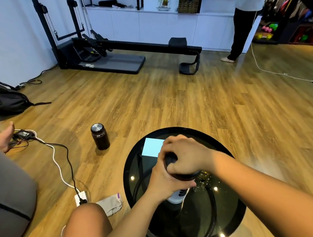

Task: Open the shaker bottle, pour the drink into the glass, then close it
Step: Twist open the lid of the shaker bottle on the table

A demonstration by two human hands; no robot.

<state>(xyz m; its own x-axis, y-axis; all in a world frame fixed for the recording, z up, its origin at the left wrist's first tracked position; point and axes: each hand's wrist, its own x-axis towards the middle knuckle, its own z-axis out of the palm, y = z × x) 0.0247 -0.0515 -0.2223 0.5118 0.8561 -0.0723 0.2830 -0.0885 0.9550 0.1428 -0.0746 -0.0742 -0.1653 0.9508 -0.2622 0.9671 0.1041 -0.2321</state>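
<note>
A white shaker bottle with black lettering and a black lid stands upright on the round black glass table. My left hand wraps around the bottle's upper body just under the lid. My right hand sits on top, fingers closed around the lid and its cap. The clear glass stands right behind the bottle on its right, mostly hidden by my right wrist. I cannot tell whether the lid is loosened.
A dark flask with a metal cap stands on the wooden floor to the left of the table. Cables and a power strip run beside my knee, next to a folded cloth. A person stands at the far right.
</note>
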